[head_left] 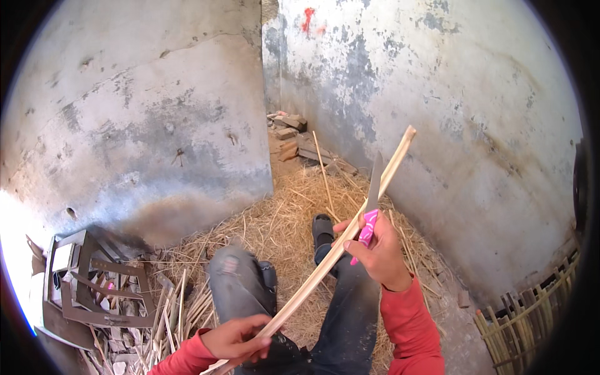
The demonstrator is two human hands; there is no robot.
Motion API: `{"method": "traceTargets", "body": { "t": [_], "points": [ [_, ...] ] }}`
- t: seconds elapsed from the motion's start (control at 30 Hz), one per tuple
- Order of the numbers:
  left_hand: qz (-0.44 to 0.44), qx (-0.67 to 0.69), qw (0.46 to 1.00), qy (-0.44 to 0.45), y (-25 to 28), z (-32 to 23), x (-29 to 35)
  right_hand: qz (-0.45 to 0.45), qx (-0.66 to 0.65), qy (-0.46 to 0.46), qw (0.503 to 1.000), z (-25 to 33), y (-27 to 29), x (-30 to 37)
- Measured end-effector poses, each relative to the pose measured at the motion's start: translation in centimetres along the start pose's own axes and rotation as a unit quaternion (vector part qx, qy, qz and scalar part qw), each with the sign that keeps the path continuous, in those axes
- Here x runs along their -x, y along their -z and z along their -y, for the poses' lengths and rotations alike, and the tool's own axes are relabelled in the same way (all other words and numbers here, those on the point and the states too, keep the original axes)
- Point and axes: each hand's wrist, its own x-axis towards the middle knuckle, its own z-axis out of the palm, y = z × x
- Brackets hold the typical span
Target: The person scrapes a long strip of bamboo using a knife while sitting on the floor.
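Observation:
A long, pale split bamboo strip point(310, 281) slants across my lap, from the lower left up to the right. My left hand point(234, 340) is closed around its lower part, thumb on top. Farther up, my right hand point(382, 253) grips a knife by its pink patterned handle point(369, 227). The grey knife blade point(375, 178) points upward and lies close along the strip; whether its edge touches the strip I cannot tell. The right index finger reaches behind the strip, and the thumb rests near it. Both forearms wear red sleeves.
Shavings point(287, 206) cover the floor around my legs and dark shoes. Bricks point(290, 128) lie by the wall corner. At left stands a brown broken frame point(106, 322) beside split sticks point(181, 312). A woven stick panel point(525, 334) stands lower right.

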Motion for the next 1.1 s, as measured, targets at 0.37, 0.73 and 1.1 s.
{"method": "traceTargets", "body": {
  "t": [0.37, 0.73, 1.1],
  "points": [
    [-0.138, 0.046, 0.984, -0.100, 6.3, -6.8, -11.2, 0.017, 0.220, -0.060, 0.973, 2.2, 0.8, -9.4],
    [-0.157, -0.031, 0.985, -0.070, 7.5, -7.8, -19.0, -0.001, 0.172, -0.057, 0.983, -7.4, 4.4, -12.5],
    [-0.168, -0.035, 0.982, -0.076, 7.7, -8.7, -23.5, -0.062, 0.229, -0.063, 0.969, -12.0, 9.4, -13.8]
  ]
}}
